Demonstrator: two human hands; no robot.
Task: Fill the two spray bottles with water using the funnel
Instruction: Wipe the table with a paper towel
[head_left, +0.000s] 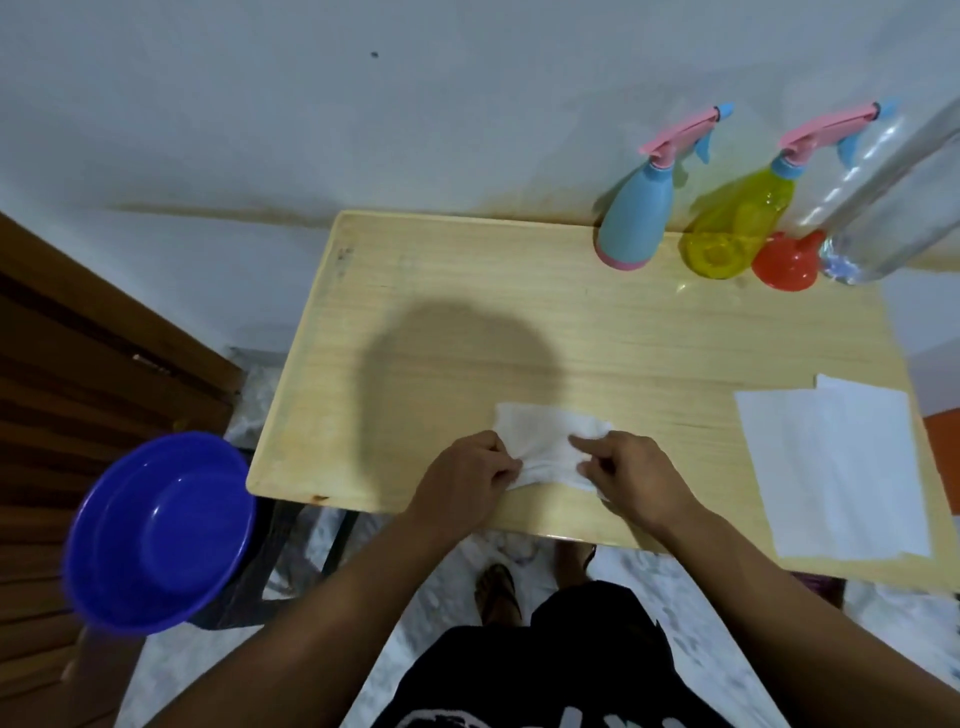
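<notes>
Wooden table (467, 312) with spray bottles (631, 218), funnel (784, 265), tissues (836, 467)

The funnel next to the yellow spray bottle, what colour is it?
The small plastic funnel is orange-red, plain with no pattern; the head view shows it clearly.

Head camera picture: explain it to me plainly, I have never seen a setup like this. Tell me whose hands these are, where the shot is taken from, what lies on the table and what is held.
There is no machine here. A person wears a wide-angle camera on the head, looking down at their own bare hands.

On the pale wooden table, at the far right, stand a light blue spray bottle with a pink trigger, a yellow see-through spray bottle, an orange plastic funnel and a large clear plastic bottle. Flat white paper sheets lie at the right edge. A blue plastic basin sits off the table, to the left.

The left hand and right hand both pinch a crumpled white tissue near the table's front edge.
</notes>
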